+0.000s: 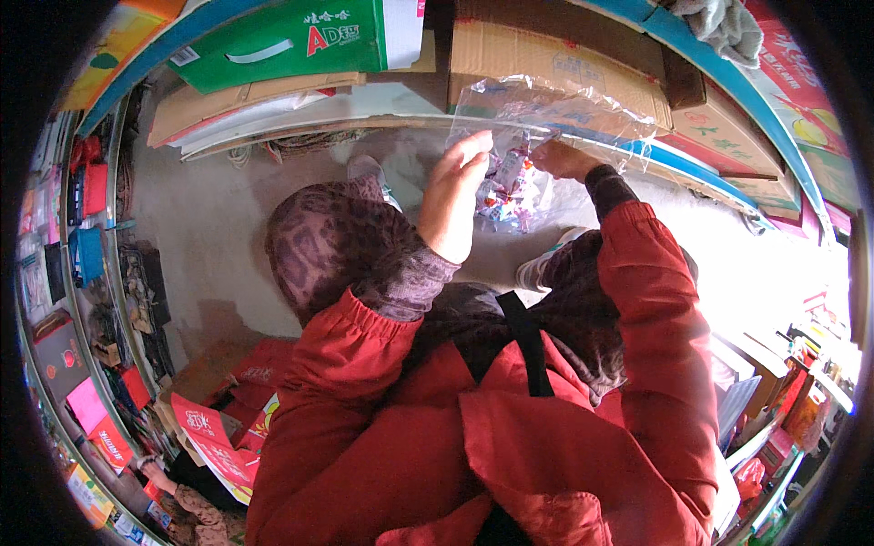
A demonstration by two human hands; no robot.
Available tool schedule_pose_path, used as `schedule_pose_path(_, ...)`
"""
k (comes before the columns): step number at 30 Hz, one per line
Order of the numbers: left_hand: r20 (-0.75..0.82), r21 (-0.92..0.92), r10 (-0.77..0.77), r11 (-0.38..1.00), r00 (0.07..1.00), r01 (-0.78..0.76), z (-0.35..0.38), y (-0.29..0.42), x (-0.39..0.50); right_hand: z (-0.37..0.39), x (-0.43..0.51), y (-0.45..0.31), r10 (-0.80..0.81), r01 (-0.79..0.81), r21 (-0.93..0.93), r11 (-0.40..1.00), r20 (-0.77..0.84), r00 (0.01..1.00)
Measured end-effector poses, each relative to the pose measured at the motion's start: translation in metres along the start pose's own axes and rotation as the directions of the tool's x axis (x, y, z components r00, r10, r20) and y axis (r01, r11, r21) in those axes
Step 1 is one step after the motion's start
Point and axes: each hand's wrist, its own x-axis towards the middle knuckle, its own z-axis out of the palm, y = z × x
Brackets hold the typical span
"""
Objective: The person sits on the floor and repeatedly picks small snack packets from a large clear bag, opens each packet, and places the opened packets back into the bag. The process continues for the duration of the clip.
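A clear plastic bag [546,205] hangs between my hands, above the floor and between my legs. Small wrapped sweets [509,181] in pink, white and purple lie in its lower part. My left hand [457,188] is at the bag's left side, with fingertips and thumb pinching the film near its mouth. At the right, my right hand [565,160] has curled fingers close to the upper sweets. Loose film from the bag's wide top rises behind both hands and partly overlaps the right one, so its grip is unclear.
A shelf with a blue edge [703,179] bears cardboard boxes [560,54] and a green carton [287,48] ahead. Stocked shelves [85,321] run along the left. An open red carton [212,437] stands behind me at left, near another person's hand [157,473].
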Motion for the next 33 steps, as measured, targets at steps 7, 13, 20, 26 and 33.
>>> schedule_pose_path(7, -0.040, -0.026, -0.058, 0.998, 0.998, 0.057, 0.005, 0.005, 0.000, 0.016, 0.028, 0.008, 0.186, -0.194, 0.080, 0.978, 0.100, 0.977)
schedule_pose_path(13, -0.072, -0.032, -0.095, 0.995, 0.993, 0.093, 0.011, 0.004, 0.003, 0.038, 0.035, 0.023, 0.112, -0.114, -0.008, 0.993, -0.121, 0.986)
schedule_pose_path(20, -0.064, 0.003, -0.123, 0.992, 0.990, 0.124, 0.018, 0.002, 0.006, 0.033, 0.027, 0.020, 0.069, -0.071, -0.014, 0.997, -0.124, 0.990)
schedule_pose_path(26, -0.037, 0.018, -0.142, 0.990, 0.989, 0.143, 0.019, -0.003, 0.009, 0.014, -0.001, 0.006, 0.048, -0.048, 0.006, 0.999, -0.240, 0.969)
schedule_pose_path(33, -0.018, 0.206, -0.066, 0.976, 0.998, 0.068, 0.019, -0.015, 0.011, -0.029, -0.065, -0.042, -0.107, 0.116, -0.026, 0.993, -0.631, 0.768)
